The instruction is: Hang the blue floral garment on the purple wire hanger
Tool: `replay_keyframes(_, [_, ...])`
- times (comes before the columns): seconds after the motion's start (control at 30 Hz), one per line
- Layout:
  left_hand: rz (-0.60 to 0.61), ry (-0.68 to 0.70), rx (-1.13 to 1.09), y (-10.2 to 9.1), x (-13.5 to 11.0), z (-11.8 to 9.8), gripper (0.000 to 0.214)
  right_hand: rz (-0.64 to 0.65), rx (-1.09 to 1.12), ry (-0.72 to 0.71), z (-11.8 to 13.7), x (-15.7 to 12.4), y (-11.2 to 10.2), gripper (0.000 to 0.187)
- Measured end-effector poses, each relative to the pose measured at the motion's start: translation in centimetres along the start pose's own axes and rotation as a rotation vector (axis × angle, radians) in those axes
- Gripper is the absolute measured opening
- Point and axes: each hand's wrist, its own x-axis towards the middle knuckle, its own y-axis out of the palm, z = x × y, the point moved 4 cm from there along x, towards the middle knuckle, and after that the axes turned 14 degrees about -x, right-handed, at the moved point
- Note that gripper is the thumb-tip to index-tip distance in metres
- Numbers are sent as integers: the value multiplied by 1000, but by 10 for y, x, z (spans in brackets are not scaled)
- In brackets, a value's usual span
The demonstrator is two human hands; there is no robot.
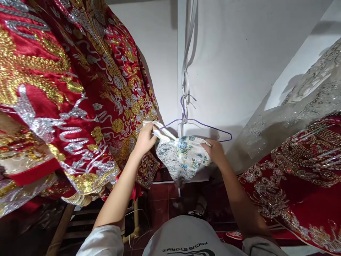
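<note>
A purple wire hanger (202, 125) hangs from a white cord (186, 71) against the white wall. A white garment with a blue and yellow flower print (182, 154) is bunched just below the hanger. My left hand (145, 138) is closed on the garment's left edge, near the hanger's left arm. My right hand (215, 151) grips the garment's right side under the hanger's right end. Both arms reach up and forward.
A red robe with gold and silver embroidery (66, 89) hangs close on the left. On the right hang a sheer beaded fabric (301, 106) and another red embroidered garment (306, 170). Dark red floor tiles (162, 199) and a wooden frame (61, 227) lie below.
</note>
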Motion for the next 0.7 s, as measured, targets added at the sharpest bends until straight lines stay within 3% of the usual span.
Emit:
replay_keyframes(0.1, [112, 70, -41, 6, 1, -13, 42, 49, 72, -62, 7, -6, 10, 27])
replay_keyframes(0.17, [129, 94, -46, 7, 1, -14, 49, 9, 128, -61, 7, -12, 10, 27])
replay_keyframes(0.3, [159, 140, 54, 9, 1, -10, 51, -276, 255, 107, -17, -22, -16, 84])
replay_keyframes(0.37, [152, 206, 113, 9, 1, -12, 49, -331, 291, 160, -31, -19, -34, 90])
replay_keyframes(0.43, [114, 266, 161, 8, 3, -16, 43, -255, 273, 152, -41, -10, -51, 66])
replay_keyframes(0.5, [38, 279, 198, 7, 5, -19, 33, -72, 281, 134, -46, 2, -61, 41])
replay_keyframes(0.6, [-101, 196, 205, 3, 9, -15, 23, 113, 412, 196, -45, 10, -63, 44])
replay_keyframes(0.7, [-103, 48, 147, 8, 13, -8, 30, 77, 469, 147, -31, 8, -50, 58])
